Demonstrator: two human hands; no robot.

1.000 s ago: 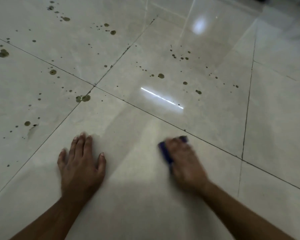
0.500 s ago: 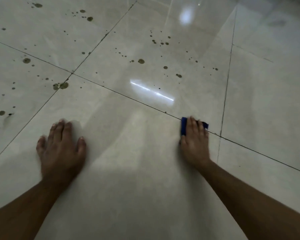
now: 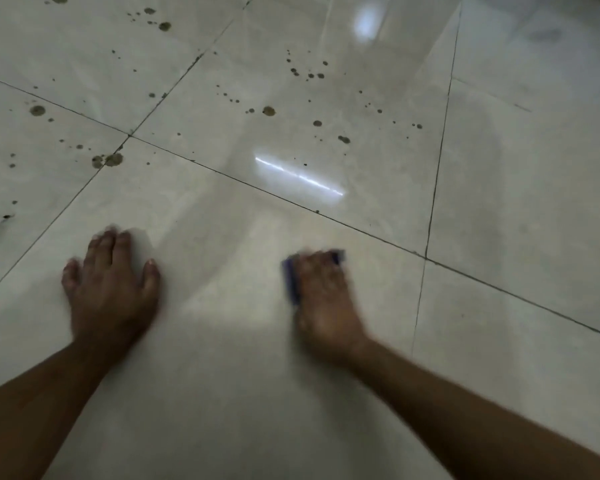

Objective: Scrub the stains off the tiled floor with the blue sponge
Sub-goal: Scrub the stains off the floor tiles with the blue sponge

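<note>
Head view, person crouched over glossy pale tiled floor (image 3: pixel 520 188).

Left hand (image 3: pixel 110 289): flat on the tile, fingers straight and spread, bearing weight, holding nothing.

Right hand (image 3: pixel 323 299): blurred with motion, palm pressed down over the blue sponge (image 3: pixel 293 280). Sponge shows only as a blue edge on the thumb side of that hand and a sliver past its fingertips. Whether the fingers curl round it or simply press it flat, I cannot tell through the blur.

Change: half a second back the right hand had the sponge up on the dark grout line (image 3: pixel 361 230) ahead of it, sharply in focus. It has now pulled back toward the body and inward toward the left hand, so the grout line lies clear beyond the fingertips. Reads as the return leg of a back-and-forth scrub stroke.

Stains: brown spots (image 3: pixel 269 111) scattered well ahead of both hands, across the grout line, with a paired blotch (image 3: pixel 107 160) ahead of the left hand near the tile corner. None visible on the tile under the hands.

Judgement: the near tile looks finished; the bulk of the work remains on the far tiles. The stroke is currently covering clean ground, so the sponge needs to travel forward past the grout line.
</note>
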